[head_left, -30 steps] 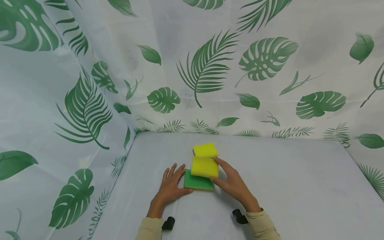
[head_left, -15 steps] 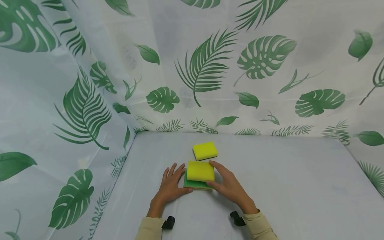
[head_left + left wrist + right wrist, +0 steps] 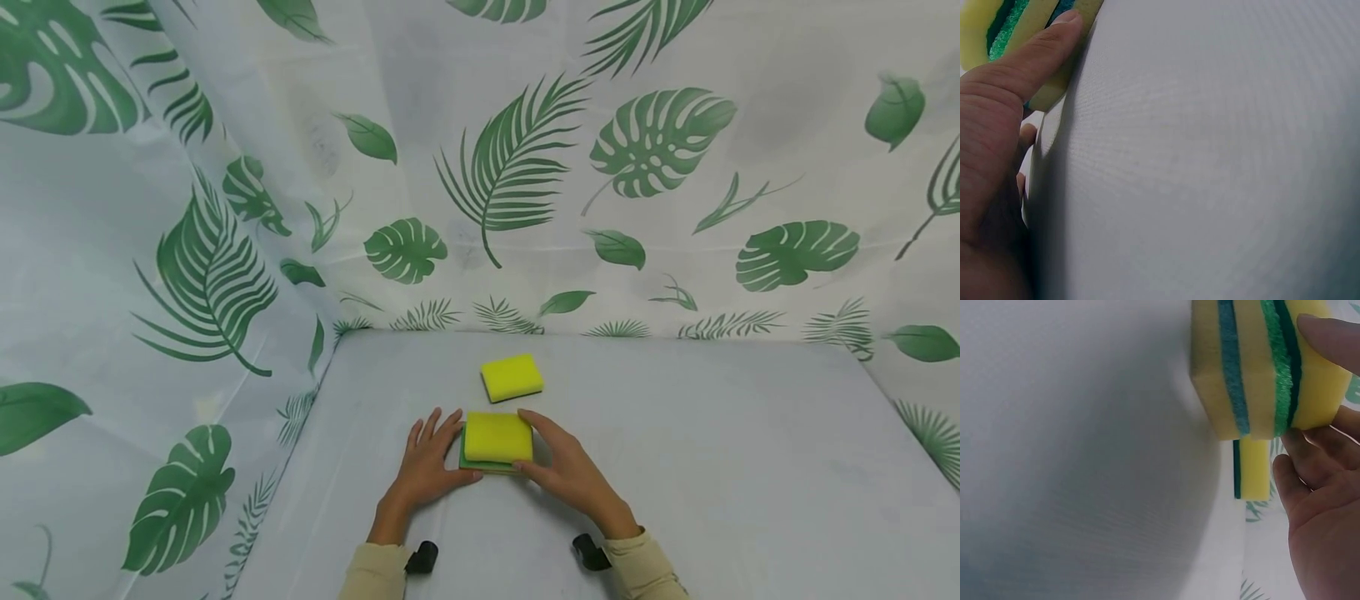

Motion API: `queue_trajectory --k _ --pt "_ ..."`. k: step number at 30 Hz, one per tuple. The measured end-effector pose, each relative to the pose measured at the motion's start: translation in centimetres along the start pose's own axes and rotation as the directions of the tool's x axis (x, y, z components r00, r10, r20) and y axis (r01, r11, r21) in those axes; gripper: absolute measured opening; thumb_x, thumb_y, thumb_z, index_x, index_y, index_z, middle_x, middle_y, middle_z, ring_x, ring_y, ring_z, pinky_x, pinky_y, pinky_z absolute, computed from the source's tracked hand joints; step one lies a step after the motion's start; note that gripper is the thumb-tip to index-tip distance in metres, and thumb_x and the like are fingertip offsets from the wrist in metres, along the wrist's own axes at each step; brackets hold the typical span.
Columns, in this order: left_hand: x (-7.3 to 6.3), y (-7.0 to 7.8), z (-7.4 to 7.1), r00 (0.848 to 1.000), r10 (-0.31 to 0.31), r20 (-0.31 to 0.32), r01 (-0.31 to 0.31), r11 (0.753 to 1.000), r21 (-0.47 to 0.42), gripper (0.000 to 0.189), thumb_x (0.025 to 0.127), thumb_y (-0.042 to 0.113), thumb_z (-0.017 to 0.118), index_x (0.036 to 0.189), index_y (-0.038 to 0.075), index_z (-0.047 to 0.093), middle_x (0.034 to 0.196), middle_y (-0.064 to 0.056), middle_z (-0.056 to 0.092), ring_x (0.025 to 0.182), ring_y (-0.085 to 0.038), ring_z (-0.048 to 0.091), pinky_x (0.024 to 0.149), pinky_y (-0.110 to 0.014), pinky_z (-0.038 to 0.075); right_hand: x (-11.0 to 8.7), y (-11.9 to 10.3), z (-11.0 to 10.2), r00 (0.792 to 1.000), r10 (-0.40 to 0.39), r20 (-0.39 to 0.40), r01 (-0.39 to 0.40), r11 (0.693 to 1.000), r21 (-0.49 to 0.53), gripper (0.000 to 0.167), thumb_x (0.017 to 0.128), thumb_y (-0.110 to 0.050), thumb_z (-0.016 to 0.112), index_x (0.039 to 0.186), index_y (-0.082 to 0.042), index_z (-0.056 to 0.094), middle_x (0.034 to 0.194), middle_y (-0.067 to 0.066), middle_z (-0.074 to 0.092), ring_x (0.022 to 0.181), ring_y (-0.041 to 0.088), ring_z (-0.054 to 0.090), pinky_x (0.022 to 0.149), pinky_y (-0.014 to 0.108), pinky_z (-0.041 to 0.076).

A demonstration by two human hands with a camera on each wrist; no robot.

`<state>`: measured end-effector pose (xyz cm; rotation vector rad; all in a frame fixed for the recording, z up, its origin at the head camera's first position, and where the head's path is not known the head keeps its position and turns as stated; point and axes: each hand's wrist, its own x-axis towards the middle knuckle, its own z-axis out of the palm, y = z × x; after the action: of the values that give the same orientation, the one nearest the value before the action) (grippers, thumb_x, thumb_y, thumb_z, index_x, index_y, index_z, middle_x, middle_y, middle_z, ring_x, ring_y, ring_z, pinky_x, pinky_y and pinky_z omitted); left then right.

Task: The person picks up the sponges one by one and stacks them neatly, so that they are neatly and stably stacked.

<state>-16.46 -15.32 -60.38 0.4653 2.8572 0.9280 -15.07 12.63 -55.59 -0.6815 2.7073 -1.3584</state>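
In the head view, a yellow sponge [image 3: 498,437] lies over a green-topped sponge [image 3: 472,465], slightly off its edges. From the side, the right wrist view shows the stack's layers: the yellow sponge [image 3: 1322,381] with its dark green pad, a sponge with a green scouring layer [image 3: 1277,375], and a lowest one with a blue layer [image 3: 1233,369]. My right hand [image 3: 576,473] pinches the top yellow sponge by its right side, thumb in front. My left hand [image 3: 426,468] rests at the stack's left side, fingers spread and straight, thumb [image 3: 1041,53] touching its front.
Behind the stack, another yellow sponge [image 3: 512,377] with a dark underside lies apart on the white table [image 3: 712,467]. A leaf-printed sheet [image 3: 525,167] encloses the table at the back and sides. Black wrist cameras [image 3: 422,557] sit at both sleeves.
My right hand has brought the yellow sponge left, down and toward me, so it now covers most of the green top. The left hand has stayed in place.
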Motion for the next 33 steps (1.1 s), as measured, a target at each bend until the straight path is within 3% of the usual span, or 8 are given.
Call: queue_trajectory --k 12,19,25,33 --pt "-0.1 0.0 0.4 1.0 -0.01 -0.007 0.009 1.0 -0.013 0.091 0.085 0.058 0.085 0.158 0.013 0.053 0.171 -0.002 0.038 0.163 -0.032 0.015 0.13 -0.057 0.003 -0.1 0.3 0.2 1.0 0.022 0.011 -0.023 0.999 0.023 0.086 0.091 -0.019 0.089 0.162 -0.004 0.043 0.161 0.014 0.051 0.148 0.036 0.048 0.119 0.06 0.039" --pt "-0.1 -0.1 0.4 1.0 -0.016 -0.009 0.016 1.0 -0.026 0.092 0.085 0.057 0.086 0.159 0.013 0.052 0.171 -0.001 0.038 0.163 -0.032 0.015 0.13 -0.057 0.003 -0.1 0.7 0.3 1.0 0.024 0.003 -0.024 0.998 0.057 0.101 0.091 -0.039 0.088 0.169 -0.009 0.03 0.169 0.015 0.038 0.152 0.038 0.041 0.121 0.064 0.035" --pt "-0.1 0.1 0.2 1.0 -0.016 -0.001 0.016 0.999 -0.032 0.094 0.085 0.056 0.086 0.16 0.012 0.051 0.172 -0.001 0.037 0.163 -0.031 0.014 0.13 -0.056 0.002 -0.1 0.8 -0.5 0.999 -0.002 -0.051 0.005 0.999 0.047 0.094 0.099 -0.041 0.079 0.17 -0.009 0.027 0.171 0.02 0.032 0.155 0.044 0.034 0.121 0.068 0.031" --pt "-0.3 -0.1 -0.1 1.0 0.019 -0.018 -0.02 0.999 -0.046 0.092 0.086 0.055 0.086 0.158 0.01 0.052 0.172 -0.003 0.037 0.163 -0.033 0.015 0.13 -0.057 0.003 0.4 1.5 -1.8 0.997 0.032 -0.07 -0.029 0.999 0.041 0.085 0.105 -0.033 0.071 0.17 -0.007 0.024 0.173 0.02 0.028 0.157 0.045 0.029 0.122 0.07 0.026"
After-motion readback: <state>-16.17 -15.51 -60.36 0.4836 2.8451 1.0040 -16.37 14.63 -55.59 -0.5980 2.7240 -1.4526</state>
